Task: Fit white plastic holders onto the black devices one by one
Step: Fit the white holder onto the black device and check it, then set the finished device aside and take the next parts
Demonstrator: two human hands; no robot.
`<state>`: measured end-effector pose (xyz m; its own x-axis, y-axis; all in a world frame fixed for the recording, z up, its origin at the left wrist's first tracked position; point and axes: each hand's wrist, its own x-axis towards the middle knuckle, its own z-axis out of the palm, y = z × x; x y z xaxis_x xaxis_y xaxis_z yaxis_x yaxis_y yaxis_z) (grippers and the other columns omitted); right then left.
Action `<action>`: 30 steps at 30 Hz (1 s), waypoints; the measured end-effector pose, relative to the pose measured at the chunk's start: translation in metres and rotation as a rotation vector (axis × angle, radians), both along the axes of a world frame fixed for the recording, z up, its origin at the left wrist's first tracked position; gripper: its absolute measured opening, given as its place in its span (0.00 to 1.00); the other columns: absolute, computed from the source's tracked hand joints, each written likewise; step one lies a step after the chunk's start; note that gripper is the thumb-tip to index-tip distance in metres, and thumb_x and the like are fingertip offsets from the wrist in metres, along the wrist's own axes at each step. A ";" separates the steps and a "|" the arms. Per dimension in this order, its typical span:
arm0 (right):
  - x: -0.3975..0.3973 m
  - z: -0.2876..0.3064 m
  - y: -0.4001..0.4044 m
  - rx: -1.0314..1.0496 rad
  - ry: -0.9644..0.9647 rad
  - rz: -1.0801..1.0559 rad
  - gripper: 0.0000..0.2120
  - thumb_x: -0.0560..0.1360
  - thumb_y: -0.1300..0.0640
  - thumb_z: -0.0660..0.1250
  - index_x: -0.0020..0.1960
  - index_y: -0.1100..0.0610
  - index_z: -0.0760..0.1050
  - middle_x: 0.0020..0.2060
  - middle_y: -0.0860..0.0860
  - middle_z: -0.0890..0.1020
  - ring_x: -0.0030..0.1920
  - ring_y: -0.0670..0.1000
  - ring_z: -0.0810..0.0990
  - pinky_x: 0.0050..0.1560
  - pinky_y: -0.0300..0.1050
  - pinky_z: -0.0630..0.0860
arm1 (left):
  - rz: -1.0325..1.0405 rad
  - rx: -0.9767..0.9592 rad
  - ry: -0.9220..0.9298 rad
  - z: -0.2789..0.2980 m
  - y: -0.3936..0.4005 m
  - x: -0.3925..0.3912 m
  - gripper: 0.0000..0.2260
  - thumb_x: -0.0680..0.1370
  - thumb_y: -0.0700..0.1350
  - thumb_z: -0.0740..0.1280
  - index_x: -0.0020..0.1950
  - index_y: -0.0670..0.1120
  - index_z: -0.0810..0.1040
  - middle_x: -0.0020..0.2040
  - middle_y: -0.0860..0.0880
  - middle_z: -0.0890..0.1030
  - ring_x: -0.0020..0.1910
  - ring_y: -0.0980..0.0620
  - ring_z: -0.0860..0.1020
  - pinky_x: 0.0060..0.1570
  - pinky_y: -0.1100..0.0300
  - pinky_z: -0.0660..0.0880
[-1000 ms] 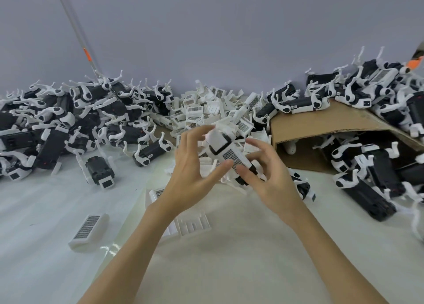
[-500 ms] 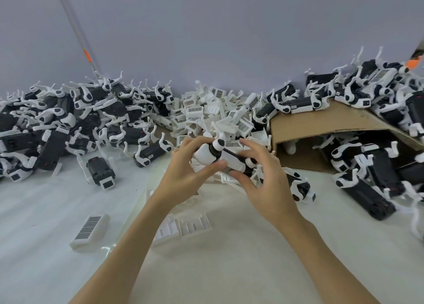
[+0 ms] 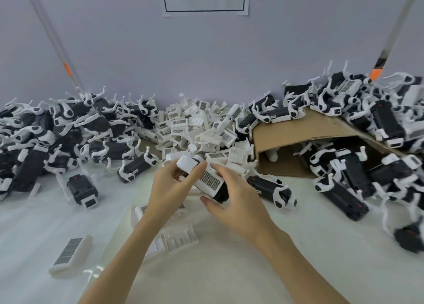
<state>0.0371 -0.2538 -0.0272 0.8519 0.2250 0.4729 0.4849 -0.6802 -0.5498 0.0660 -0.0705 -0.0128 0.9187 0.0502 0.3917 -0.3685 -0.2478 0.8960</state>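
The device (image 3: 219, 192) with a white holder (image 3: 207, 178) on it sits between both hands above the table (image 3: 298, 246), in front of the holder pile (image 3: 202, 129). Heaps of devices crowd left and right; bare table lies nearer the person. The left hand (image 3: 171, 189) pinches its upper end; the right hand (image 3: 238, 202) grips its lower end.

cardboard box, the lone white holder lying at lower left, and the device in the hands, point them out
cardboard box (image 3: 305, 131), head view, on its bare top flap
lone white holder (image 3: 68, 255), head view, on its barcode label
held device (image 3: 210, 181), head view, on its white grille face
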 end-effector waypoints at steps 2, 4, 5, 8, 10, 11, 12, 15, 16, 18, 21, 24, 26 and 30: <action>0.002 0.006 -0.002 0.029 0.004 -0.041 0.28 0.75 0.45 0.73 0.73 0.48 0.71 0.61 0.44 0.82 0.59 0.45 0.80 0.59 0.47 0.79 | 0.039 0.131 -0.107 -0.001 0.000 -0.001 0.26 0.79 0.69 0.63 0.41 0.47 0.81 0.36 0.50 0.80 0.37 0.51 0.77 0.40 0.58 0.71; 0.008 0.019 -0.009 0.170 0.089 -0.046 0.25 0.76 0.48 0.73 0.71 0.46 0.70 0.51 0.44 0.85 0.48 0.45 0.83 0.48 0.48 0.82 | 0.055 0.188 -0.162 -0.001 0.004 -0.002 0.28 0.82 0.68 0.55 0.41 0.48 0.78 0.36 0.53 0.78 0.38 0.55 0.75 0.42 0.59 0.69; 0.015 0.032 -0.016 0.281 0.150 -0.034 0.26 0.77 0.50 0.73 0.71 0.47 0.68 0.48 0.47 0.86 0.43 0.47 0.85 0.44 0.49 0.83 | 0.066 0.156 -0.139 -0.001 0.007 -0.001 0.27 0.83 0.68 0.53 0.44 0.50 0.81 0.40 0.55 0.81 0.42 0.55 0.78 0.46 0.58 0.72; 0.048 0.091 -0.062 0.828 0.217 -0.020 0.27 0.80 0.52 0.72 0.75 0.53 0.65 0.54 0.57 0.86 0.46 0.58 0.88 0.48 0.59 0.86 | 0.150 0.119 -0.117 0.002 0.017 0.003 0.23 0.87 0.63 0.54 0.52 0.53 0.84 0.48 0.55 0.85 0.51 0.56 0.81 0.52 0.53 0.75; 0.066 0.138 -0.104 1.321 0.231 0.022 0.35 0.80 0.40 0.68 0.79 0.57 0.61 0.69 0.66 0.77 0.57 0.66 0.85 0.66 0.69 0.77 | 0.209 0.219 -0.143 0.002 0.021 0.007 0.19 0.88 0.58 0.56 0.49 0.52 0.83 0.46 0.57 0.84 0.48 0.59 0.78 0.49 0.53 0.72; 0.071 0.155 -0.123 1.485 0.286 0.053 0.44 0.78 0.33 0.66 0.83 0.56 0.54 0.75 0.69 0.68 0.63 0.70 0.81 0.71 0.72 0.70 | 0.240 0.275 -0.149 0.002 0.024 0.009 0.18 0.87 0.55 0.58 0.48 0.51 0.83 0.45 0.56 0.83 0.47 0.57 0.76 0.48 0.53 0.71; 0.074 0.165 -0.137 1.514 0.356 0.053 0.50 0.76 0.28 0.64 0.85 0.55 0.48 0.77 0.70 0.63 0.66 0.73 0.77 0.72 0.75 0.68 | 0.271 0.321 -0.154 0.001 0.027 0.012 0.15 0.87 0.53 0.60 0.47 0.51 0.83 0.45 0.54 0.82 0.48 0.53 0.75 0.50 0.51 0.71; 0.066 0.146 -0.132 1.200 0.485 0.043 0.45 0.77 0.32 0.67 0.82 0.57 0.57 0.69 0.67 0.77 0.65 0.66 0.81 0.67 0.69 0.76 | 0.382 0.452 -0.110 -0.007 0.033 0.020 0.08 0.85 0.48 0.66 0.54 0.46 0.82 0.55 0.47 0.81 0.58 0.44 0.73 0.61 0.47 0.70; 0.062 0.128 -0.122 1.153 0.500 0.100 0.37 0.80 0.37 0.67 0.79 0.58 0.63 0.65 0.65 0.81 0.64 0.63 0.83 0.64 0.64 0.79 | 0.426 0.510 -0.078 -0.011 0.035 0.021 0.09 0.84 0.48 0.68 0.58 0.44 0.82 0.59 0.44 0.80 0.62 0.42 0.71 0.64 0.46 0.68; 0.051 0.091 -0.098 1.136 0.585 0.203 0.26 0.82 0.43 0.65 0.71 0.60 0.73 0.60 0.62 0.85 0.59 0.60 0.86 0.58 0.56 0.84 | 0.470 0.628 -0.035 -0.018 0.041 0.023 0.13 0.84 0.49 0.69 0.64 0.43 0.82 0.66 0.40 0.76 0.67 0.37 0.69 0.69 0.43 0.64; 0.038 0.048 -0.067 1.146 0.695 0.199 0.18 0.84 0.49 0.62 0.62 0.61 0.81 0.53 0.60 0.85 0.49 0.56 0.87 0.51 0.50 0.84 | 0.468 0.764 0.048 -0.024 0.061 0.027 0.17 0.84 0.52 0.68 0.71 0.48 0.80 0.77 0.41 0.67 0.76 0.36 0.62 0.75 0.39 0.60; 0.038 0.030 -0.050 1.092 0.672 0.261 0.16 0.84 0.50 0.63 0.55 0.58 0.86 0.48 0.59 0.85 0.45 0.55 0.85 0.48 0.48 0.84 | 0.473 0.842 0.140 -0.035 0.081 0.033 0.18 0.86 0.55 0.61 0.77 0.58 0.74 0.86 0.46 0.54 0.83 0.40 0.50 0.79 0.38 0.52; 0.036 0.021 -0.043 1.072 0.636 0.279 0.16 0.84 0.49 0.64 0.53 0.58 0.86 0.44 0.58 0.85 0.41 0.54 0.84 0.44 0.45 0.83 | 0.459 0.824 0.222 -0.038 0.087 0.039 0.22 0.87 0.57 0.57 0.81 0.56 0.69 0.87 0.48 0.53 0.85 0.43 0.48 0.80 0.38 0.50; 0.029 0.002 -0.033 0.943 0.589 0.212 0.15 0.85 0.53 0.63 0.52 0.61 0.84 0.40 0.58 0.84 0.38 0.54 0.82 0.42 0.44 0.81 | 0.453 0.854 0.280 -0.040 0.089 0.046 0.22 0.87 0.53 0.59 0.78 0.44 0.72 0.81 0.45 0.64 0.80 0.40 0.57 0.77 0.40 0.60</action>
